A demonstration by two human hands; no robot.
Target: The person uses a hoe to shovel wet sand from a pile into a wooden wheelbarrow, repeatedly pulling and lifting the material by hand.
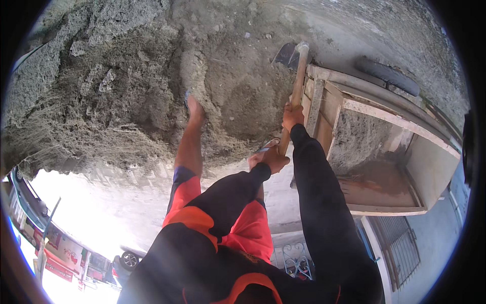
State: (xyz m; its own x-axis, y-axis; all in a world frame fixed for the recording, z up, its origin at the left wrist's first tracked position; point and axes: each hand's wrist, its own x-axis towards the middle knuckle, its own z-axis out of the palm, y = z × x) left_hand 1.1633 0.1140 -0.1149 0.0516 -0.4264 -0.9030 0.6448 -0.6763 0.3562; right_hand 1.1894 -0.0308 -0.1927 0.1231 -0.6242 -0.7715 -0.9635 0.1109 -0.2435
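Both my hands are closed around the wooden handle of a hoe point(298, 78). My right hand point(292, 116) grips it higher up, closer to the head. Lower down, near the handle's end, my left hand point(276, 160) is wrapped around it. The hoe's dark flat blade point(287, 55) rests at or just above the grey ground at the far side, beside a wooden box. A large mound of grey, crumbly sand or mortar mix point(121, 76) spreads on the left, with a thinner layer of it before my feet.
At the right stands the open wooden box point(417, 209), with grey material inside. Behind it lies a dark rounded length point(390, 76) against the rough wall. My left foot point(193, 105) is on the mix. A parked car point(129, 260) and a metal grille point(400, 248) show along the lower edge.
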